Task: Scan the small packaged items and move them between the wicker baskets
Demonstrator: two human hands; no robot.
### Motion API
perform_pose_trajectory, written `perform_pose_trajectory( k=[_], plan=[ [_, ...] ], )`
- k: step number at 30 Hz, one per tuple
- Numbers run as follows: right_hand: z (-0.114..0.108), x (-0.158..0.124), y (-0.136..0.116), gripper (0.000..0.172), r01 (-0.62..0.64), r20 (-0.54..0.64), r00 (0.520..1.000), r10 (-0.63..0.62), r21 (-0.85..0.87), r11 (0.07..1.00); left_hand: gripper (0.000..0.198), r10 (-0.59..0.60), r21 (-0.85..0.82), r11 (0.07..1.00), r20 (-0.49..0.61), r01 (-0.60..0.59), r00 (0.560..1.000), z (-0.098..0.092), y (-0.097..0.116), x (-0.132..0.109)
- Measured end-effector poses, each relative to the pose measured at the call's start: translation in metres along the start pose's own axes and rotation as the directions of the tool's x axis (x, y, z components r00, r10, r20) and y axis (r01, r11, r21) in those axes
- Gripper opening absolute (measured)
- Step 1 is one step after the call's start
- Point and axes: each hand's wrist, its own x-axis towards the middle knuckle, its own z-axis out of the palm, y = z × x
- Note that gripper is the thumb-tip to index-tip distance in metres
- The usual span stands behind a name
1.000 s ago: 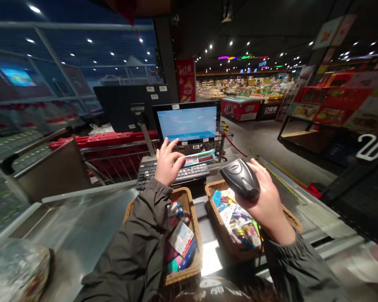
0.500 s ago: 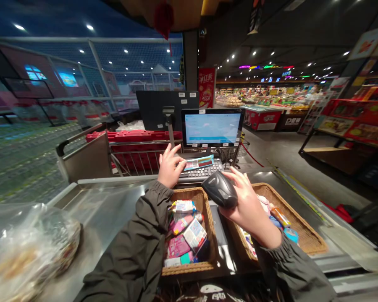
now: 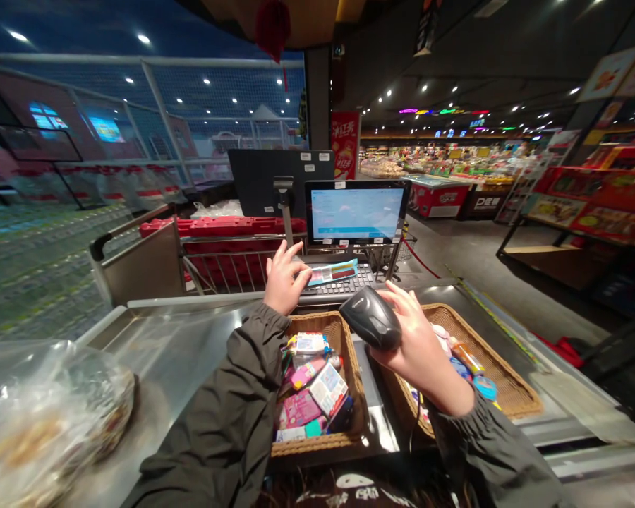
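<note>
My left hand (image 3: pixel 286 276) pinches the left end of a slim blue snack packet (image 3: pixel 334 272) between thumb and forefinger, its other fingers raised. The packet is held over the keyboard (image 3: pixel 349 286), its barcode side up. In my right hand (image 3: pixel 420 353) is a black barcode scanner (image 3: pixel 371 319), its head pointing up and left toward the packet. Below my hands, a wicker basket (image 3: pixel 317 446) holds several small boxes and colourful packs. To the right, a second wicker basket (image 3: pixel 513 384) with several small goods is partly hidden behind my right forearm.
Past the keyboard stands a lit screen (image 3: pixel 357 215), with a dark monitor back (image 3: pixel 262 185) beside it. A metal cart (image 3: pixel 137 264) is behind the counter (image 3: pixel 174 346). A clear plastic bag (image 3: pixel 42 423) of food lies at the left. Shelves (image 3: pixel 587 190) stand at the right.
The view has shifted slightly. Both hands keep nearly the same pose, with the packet and scanner held almost still; the scanner's cable now shows below my right hand.
</note>
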Motion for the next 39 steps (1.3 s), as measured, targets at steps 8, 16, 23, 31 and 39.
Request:
perform_pose_trajectory(
  k=[8,16,23,31,39],
  plan=[
    [0.003,-0.004,0.001,0.047,-0.024,0.007,1.0,0.024,0.002,1.0,0.024,-0.023,-0.007,1.0,0.014,0.023,1.0,-0.002,-0.002,-0.009],
    [0.012,-0.011,0.005,0.047,-0.028,0.06,0.998,0.028,-0.002,1.0,0.024,-0.045,0.036,0.998,0.035,0.044,0.998,-0.003,-0.014,-0.023],
    [0.021,-0.018,0.007,0.046,-0.032,0.104,0.994,0.03,0.014,0.999,0.022,-0.091,0.084,0.993,0.135,0.08,0.987,-0.003,-0.027,-0.046],
    [0.031,-0.027,0.011,0.042,-0.071,0.152,0.986,0.063,0.042,0.997,0.022,-0.123,0.123,0.988,0.314,0.088,0.941,0.009,-0.039,-0.092],
    [0.035,-0.035,0.013,0.042,-0.133,0.167,0.979,0.119,0.077,0.988,0.017,-0.15,0.141,0.986,0.547,0.086,0.823,0.024,-0.065,-0.137]
  ],
)
